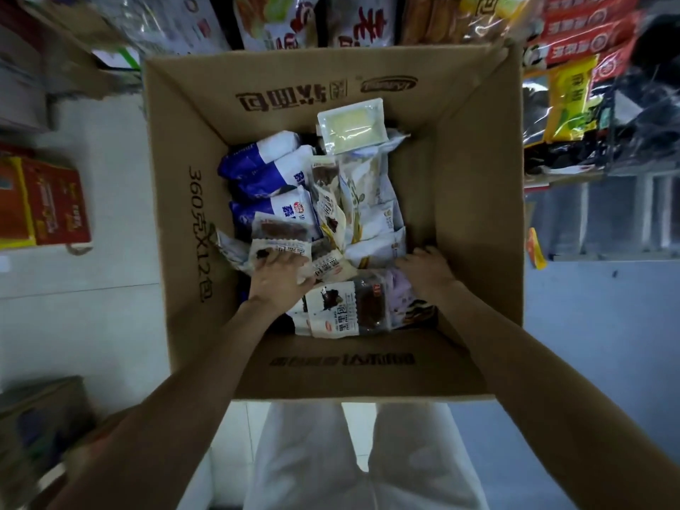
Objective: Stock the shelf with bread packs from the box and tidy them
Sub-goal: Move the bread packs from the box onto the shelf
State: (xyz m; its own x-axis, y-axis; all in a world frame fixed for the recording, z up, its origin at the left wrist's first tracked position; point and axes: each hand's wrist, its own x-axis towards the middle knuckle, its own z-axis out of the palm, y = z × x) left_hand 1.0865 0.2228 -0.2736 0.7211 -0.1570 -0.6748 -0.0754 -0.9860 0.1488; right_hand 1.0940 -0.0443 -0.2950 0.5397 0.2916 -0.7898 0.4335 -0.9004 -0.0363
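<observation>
Both hands are reaching into the open brown cardboard box (176, 200) at frame centre. The left hand (279, 276) is lying spread on a white bread pack with dark loaf print (274, 248). The right hand (427, 268) is curling downward among the packs beside the right wall; its grip cannot be told. Bare cardboard is showing along the right wall. A white plastic tray (351, 125) is leaning at the far side.

Open brown cardboard box (184, 200) on the floor, flaps up, dark print on its inner walls. Bottom covered by a loose jumble of bread packs: blue-and-white packs (270, 178) stacked at left, cream packs showing dark bread (333, 311) toward the near wall, pale packs (371, 207) right of centre, a clear tray pack (351, 127) tilted against the far wall.
</observation>
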